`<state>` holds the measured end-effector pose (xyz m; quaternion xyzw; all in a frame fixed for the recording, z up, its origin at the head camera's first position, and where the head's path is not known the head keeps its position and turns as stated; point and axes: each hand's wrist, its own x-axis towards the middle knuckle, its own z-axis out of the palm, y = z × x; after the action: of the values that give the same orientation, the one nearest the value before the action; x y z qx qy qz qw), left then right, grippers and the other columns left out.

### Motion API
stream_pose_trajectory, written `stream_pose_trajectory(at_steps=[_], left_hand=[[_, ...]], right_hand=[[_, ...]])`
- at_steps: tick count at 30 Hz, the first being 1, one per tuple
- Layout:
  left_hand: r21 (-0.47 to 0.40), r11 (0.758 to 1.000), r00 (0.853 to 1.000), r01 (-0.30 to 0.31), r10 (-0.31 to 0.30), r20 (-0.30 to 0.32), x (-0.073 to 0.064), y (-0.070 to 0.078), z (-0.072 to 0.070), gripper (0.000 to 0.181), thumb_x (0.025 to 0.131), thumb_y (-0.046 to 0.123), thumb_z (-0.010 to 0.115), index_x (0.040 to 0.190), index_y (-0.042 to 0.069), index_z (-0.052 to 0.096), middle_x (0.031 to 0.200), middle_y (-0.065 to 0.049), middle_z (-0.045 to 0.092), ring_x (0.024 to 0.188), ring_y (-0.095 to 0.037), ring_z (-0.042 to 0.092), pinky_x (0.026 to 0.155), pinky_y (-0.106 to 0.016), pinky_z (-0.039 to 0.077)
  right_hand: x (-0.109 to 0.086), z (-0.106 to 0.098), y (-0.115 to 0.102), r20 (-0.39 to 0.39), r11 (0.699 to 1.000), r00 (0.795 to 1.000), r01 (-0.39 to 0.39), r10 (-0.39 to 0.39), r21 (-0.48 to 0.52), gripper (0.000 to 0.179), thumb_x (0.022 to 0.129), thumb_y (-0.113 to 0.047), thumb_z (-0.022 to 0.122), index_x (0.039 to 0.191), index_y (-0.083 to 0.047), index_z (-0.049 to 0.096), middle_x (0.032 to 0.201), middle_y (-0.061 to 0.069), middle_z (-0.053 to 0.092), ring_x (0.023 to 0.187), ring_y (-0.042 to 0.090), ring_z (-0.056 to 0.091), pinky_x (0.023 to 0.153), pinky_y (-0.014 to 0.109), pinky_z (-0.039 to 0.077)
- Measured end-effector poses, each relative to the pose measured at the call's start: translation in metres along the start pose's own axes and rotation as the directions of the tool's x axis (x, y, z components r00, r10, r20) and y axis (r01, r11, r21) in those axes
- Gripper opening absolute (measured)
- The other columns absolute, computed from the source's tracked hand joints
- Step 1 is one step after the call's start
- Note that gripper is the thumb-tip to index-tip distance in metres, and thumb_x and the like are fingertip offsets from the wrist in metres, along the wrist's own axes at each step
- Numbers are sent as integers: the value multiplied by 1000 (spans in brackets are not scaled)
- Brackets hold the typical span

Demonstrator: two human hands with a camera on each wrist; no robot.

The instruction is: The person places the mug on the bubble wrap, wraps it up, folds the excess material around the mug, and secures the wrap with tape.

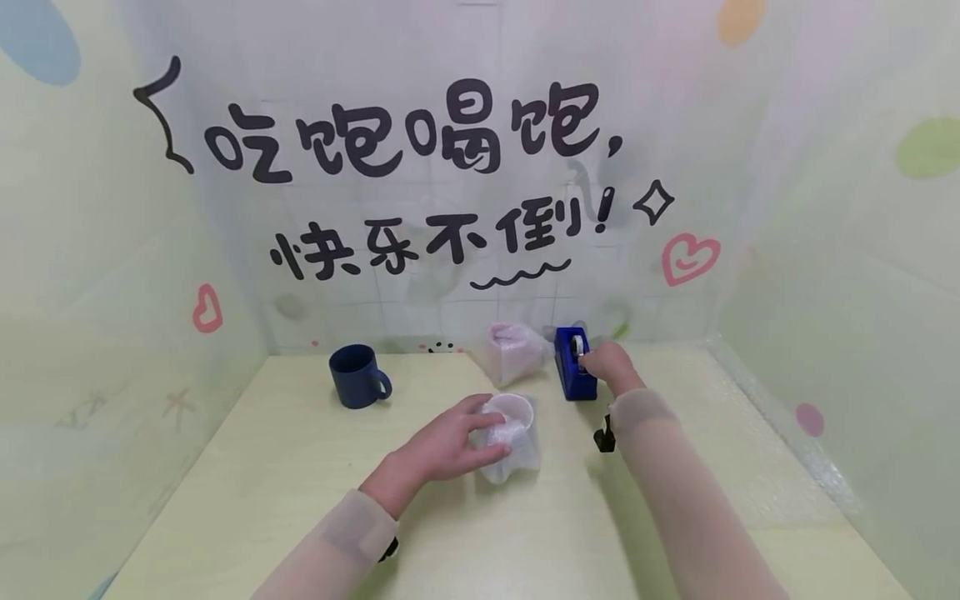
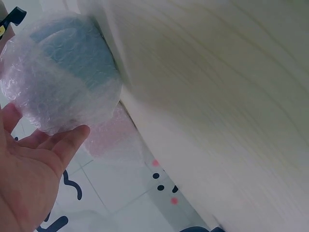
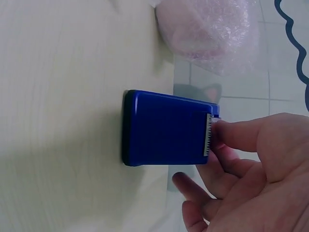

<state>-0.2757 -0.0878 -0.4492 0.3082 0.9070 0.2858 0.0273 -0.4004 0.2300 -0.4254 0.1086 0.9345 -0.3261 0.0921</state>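
Observation:
My left hand (image 1: pixel 453 437) holds a bubble-wrapped cup (image 1: pixel 517 454), its fingers spread around the near side and the pale round rim showing on top. In the left wrist view, the bubble wrap (image 2: pixel 58 87) covers a light blue and white surface, with the fingertips along its edge. My right hand (image 1: pixel 613 367) is at a blue tape dispenser (image 1: pixel 576 385) farther back. Close up, the right thumb and a finger pinch at the tape end beside the toothed cutter (image 3: pixel 208 135); the other fingers of the right hand (image 3: pixel 260 169) are loosely bent behind it.
A dark blue mug (image 1: pixel 356 379) stands at the back left, handle to the right. Another bubble-wrapped item, pinkish (image 1: pixel 510 354), sits against the back wall beside the dispenser. A sheet of bubble wrap (image 1: pixel 765 442) lies flat along the right side of the table.

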Motion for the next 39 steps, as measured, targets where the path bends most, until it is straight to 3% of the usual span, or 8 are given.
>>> stream_pose_trajectory(at_steps=[5, 7, 12, 15, 19, 28, 32, 39], left_hand=[[20, 1000, 1000, -23, 23, -4, 2, 2, -2, 57, 102, 49, 74, 145, 11, 72, 169, -22, 47, 150, -43, 53, 123, -60, 47], [27, 999, 1000, -28, 28, -8, 3, 3, -2, 56, 102, 48, 75, 145, 12, 73, 168, -22, 48, 149, -42, 54, 122, -59, 48], [8, 1000, 1000, -11, 11, -3, 2, 4, -1, 57, 102, 48, 75, 146, 12, 72, 169, -22, 47, 150, -43, 53, 123, -60, 47], [-3, 1000, 1000, -10, 10, 5, 2, 4, 1, 58, 102, 49, 74, 147, 12, 71, 170, -22, 45, 151, -44, 52, 124, -60, 46], [0, 1000, 1000, -3, 3, -8, 1, 4, 2, 58, 102, 50, 74, 146, 13, 72, 170, -21, 45, 152, -44, 52, 124, -60, 46], [-5, 1000, 1000, -2, 2, -27, -1, 4, 1, 58, 102, 49, 75, 146, 12, 72, 170, -21, 45, 152, -44, 51, 123, -61, 46], [-1, 1000, 999, -11, 11, -41, -2, 3, 1, 57, 102, 48, 75, 145, 11, 72, 169, -22, 46, 150, -43, 53, 123, -60, 47], [-18, 1000, 999, 15, -15, -33, -2, 0, 2, 58, 101, 49, 76, 146, 12, 72, 170, -21, 45, 151, -44, 52, 123, -61, 47]], right_hand=[[-4, -12, -5, 32, 1000, 999, 22, -22, 0, 54, 113, -28, 49, 151, 9, 55, 140, 20, 73, 150, 43, 53, 130, 63, 35], [-5, -14, -7, 45, 998, 997, 53, -55, 32, 48, 112, -26, 48, 142, 11, 58, 137, 22, 73, 149, 44, 53, 130, 58, 37], [-7, -14, -8, 12, 995, 996, 89, -89, -53, 29, 108, -26, 46, 87, -7, 50, 119, 21, 61, 114, 37, 58, 117, 58, 45], [-9, -12, -9, -16, 1000, 1000, 18, -18, -15, 28, 107, -24, 46, 84, -11, 52, 98, 15, 60, 85, 26, 57, 90, 43, 54], [-14, -11, -13, 90, 966, 991, -115, 96, 231, 19, 107, -13, 46, 99, -5, 60, 81, 2, 58, 67, 15, 57, 64, 28, 53], [-23, -8, -10, 160, 909, 978, -182, 130, 376, 28, 110, -13, 48, 129, 4, 60, 106, 15, 75, 99, 31, 73, 99, 46, 63], [-34, -5, -3, 162, 812, 983, -165, 88, 560, 22, 106, -16, 51, 118, 0, 59, 126, 22, 72, 106, 30, 71, 102, 44, 61], [-53, 14, 20, 153, 552, 986, -91, -67, 829, 4, 97, -10, 42, 100, -7, 41, 164, 35, 48, 158, 42, 45, 135, 51, 32]])
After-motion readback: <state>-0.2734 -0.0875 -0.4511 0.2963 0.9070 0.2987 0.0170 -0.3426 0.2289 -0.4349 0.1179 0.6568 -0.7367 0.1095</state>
